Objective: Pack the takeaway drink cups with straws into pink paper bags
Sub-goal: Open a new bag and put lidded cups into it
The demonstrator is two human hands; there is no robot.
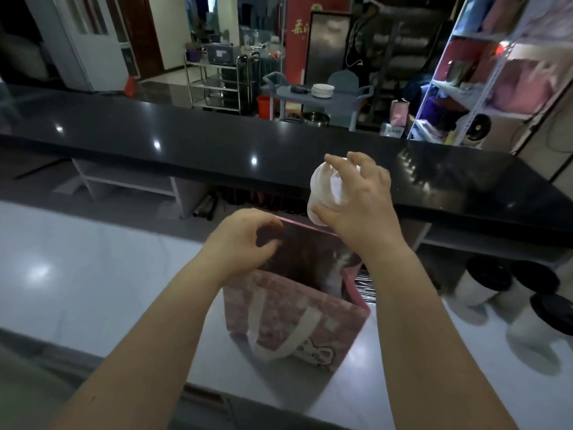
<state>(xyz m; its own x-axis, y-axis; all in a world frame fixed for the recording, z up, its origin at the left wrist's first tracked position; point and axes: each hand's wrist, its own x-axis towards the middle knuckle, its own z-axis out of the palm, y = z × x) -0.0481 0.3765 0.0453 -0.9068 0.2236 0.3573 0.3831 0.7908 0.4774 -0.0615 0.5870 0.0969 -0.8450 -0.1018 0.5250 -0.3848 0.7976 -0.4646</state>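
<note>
A glossy white counter (93, 274) runs in front of the person, with a raised black bar top (217, 131) behind it. Beyond that is a dim room holding a steel trolley (223, 82), a stack of plates (322, 90) and a shelving rack (465, 57) on the right. The pink paper bag (294, 321) stands upright and open on the white counter, between the two forearms. Its cream handle (257, 315) hangs down the near face. The left hand (242, 240) is at the bag's upper left edge, with its fingers (273, 225) curled over the rim and the thumb bent in below them, gripping that edge. Blur softens the exact contact. The right hand (366, 200) holds a pale takeaway cup (325, 193) tilted in the air, just above the far right corner of the bag's mouth. Its fingers are spread wide round the cup's upper end and its thumb is pressed against the lower end. On the counter to the right, apart from the bag, stand three white cups with black lids (490, 283), close together and blurred.
</note>
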